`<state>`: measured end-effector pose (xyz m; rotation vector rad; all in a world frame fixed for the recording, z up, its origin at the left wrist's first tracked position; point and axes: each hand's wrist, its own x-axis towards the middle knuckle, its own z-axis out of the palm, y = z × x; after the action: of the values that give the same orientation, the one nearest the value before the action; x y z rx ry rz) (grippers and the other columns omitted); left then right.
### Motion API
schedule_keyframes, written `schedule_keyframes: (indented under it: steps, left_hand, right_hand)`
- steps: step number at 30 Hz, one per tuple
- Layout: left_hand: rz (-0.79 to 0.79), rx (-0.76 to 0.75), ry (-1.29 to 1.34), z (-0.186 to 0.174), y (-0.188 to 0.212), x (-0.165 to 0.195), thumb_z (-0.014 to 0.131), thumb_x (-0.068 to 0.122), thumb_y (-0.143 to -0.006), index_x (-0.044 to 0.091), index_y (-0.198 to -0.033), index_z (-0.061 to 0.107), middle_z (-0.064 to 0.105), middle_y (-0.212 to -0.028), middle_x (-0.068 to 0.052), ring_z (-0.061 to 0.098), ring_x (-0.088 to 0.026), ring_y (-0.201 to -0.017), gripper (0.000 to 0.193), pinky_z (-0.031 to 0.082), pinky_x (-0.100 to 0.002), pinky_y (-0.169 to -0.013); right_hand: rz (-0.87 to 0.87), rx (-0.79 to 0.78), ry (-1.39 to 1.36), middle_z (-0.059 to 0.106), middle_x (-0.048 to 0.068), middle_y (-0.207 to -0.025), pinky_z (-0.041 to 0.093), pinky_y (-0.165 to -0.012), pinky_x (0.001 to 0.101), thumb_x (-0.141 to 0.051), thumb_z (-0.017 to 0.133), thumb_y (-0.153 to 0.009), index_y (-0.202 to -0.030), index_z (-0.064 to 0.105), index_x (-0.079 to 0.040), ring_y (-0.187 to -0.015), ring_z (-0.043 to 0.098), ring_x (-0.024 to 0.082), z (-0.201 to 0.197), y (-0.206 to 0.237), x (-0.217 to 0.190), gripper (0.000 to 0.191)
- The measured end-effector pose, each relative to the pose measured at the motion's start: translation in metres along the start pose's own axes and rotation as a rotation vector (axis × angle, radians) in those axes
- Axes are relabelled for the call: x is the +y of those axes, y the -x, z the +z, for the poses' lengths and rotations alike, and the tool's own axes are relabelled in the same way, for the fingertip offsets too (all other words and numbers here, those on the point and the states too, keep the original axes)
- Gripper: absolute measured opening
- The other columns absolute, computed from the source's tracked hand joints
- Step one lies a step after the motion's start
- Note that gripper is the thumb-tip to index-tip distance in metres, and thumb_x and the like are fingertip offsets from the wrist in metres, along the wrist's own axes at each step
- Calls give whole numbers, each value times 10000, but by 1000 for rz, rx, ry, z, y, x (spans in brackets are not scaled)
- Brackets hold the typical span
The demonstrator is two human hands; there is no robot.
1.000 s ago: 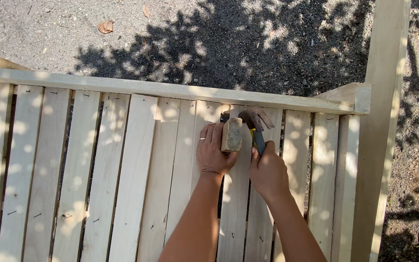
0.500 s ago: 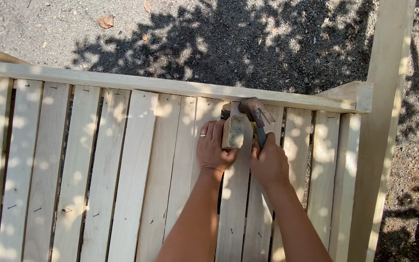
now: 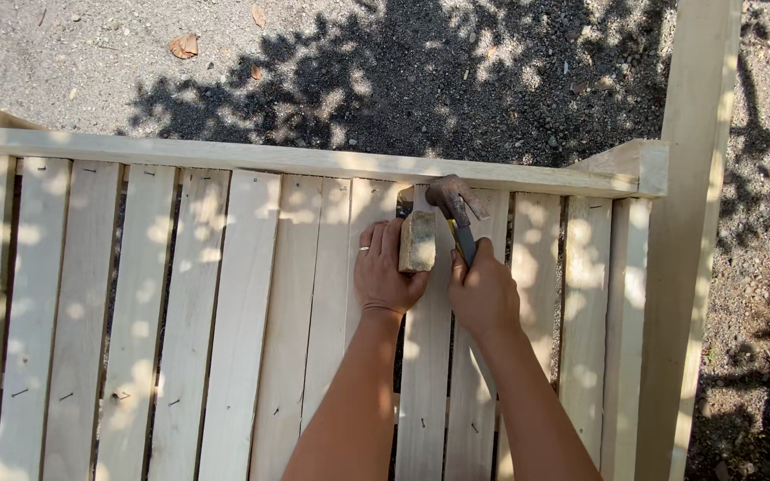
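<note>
Pale slatted wooden panel (image 3: 225, 294), lying over gravel (dappled shade). Left hand (image 3: 387, 272) closed around a small wooden block (image 3: 418, 239) set against the top rail (image 3: 296, 160); right hand (image 3: 485, 294) clasped a hammer (image 3: 456, 205) just beside it.

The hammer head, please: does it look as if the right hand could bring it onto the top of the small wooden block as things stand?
Probably yes. The right hand grips the hammer, its head beside the wooden block; the left hand holds the block lower down.
</note>
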<state>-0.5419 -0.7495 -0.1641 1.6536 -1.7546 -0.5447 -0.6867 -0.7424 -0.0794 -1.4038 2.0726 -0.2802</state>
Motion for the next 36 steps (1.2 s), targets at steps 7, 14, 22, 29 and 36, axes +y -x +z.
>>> schedule_keyframes:
  steps: [7, 14, 22, 29, 36]
  left_hand:
    - [61, 47, -19, -2, -2, 2, 746, 246, -689, 52, -1280, 560, 628, -1210, -112, 550, -367, -1197, 650, 481, -452, -1021]
    - [12, 71, -25, 0, -2, 5, 741, 280, -762, 104, -1240, 591, 653, -1194, -81, 572, -351, -1176, 531, 487, -444, -995]
    - [69, 117, -27, -1, -3, 5, 721, 251, -748, 83, -1238, 587, 649, -1179, -106, 590, -367, -1165, 535, 507, -452, -993]
    - [56, 46, -29, -8, -3, 9, 712, 226, -674, 57, -1231, 574, 640, -1185, -138, 572, -396, -1176, 598, 451, -462, -1049]
    - [-50, 79, 293, 0, -17, 23, 710, 85, -742, 42, -1348, 557, 650, -1209, -146, 591, -415, -1154, 627, 268, -571, -1210]
  right_hand:
    - [225, -5, -10, 701, 194, -690, 536, -661, 511, -466, 561, -991, -1049, 624, -83, -676, 711, 395, -17, 28, 41, 392]
    - [45, 520, 132, 699, 153, -979, 530, -854, 461, -362, 769, -902, -1148, 661, -57, -990, 658, 377, -13, 44, 87, 407]
    - [-419, 646, 24, 577, 174, -1178, 442, -961, 499, -109, 703, -907, -1137, 657, -45, -1085, 533, 402, 44, 31, 82, 243]
    - [-302, 460, 103, 547, 144, -1013, 432, -854, 492, -153, 636, -913, -1051, 635, -119, -985, 540, 365, 76, 23, 53, 142]
    - [-212, 416, 261, 556, 111, -1017, 425, -876, 490, -239, 616, -868, -1066, 652, -189, -998, 540, 346, 77, 19, 56, 207]
